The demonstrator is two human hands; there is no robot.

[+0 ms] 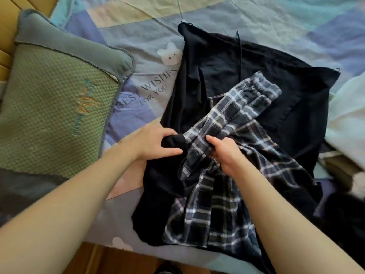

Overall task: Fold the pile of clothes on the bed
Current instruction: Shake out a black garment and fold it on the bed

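Under my hands the plaid garment (pixel 223 139) is dark navy crossed with white and pale blue-grey lines. The big garment (pixel 246 62) beneath it is plain black. My bedsheet (pixel 246 14) is a patchwork of soft blue, lavender, pale green and peach blocks, printed with a white bear (pixel 171 53) and grey lettering. The pillow (pixel 55 107) is sage green with a quilted diamond texture, a grey-blue border and teal and orange embroidery. At the right lies white cloth (pixel 347 119).
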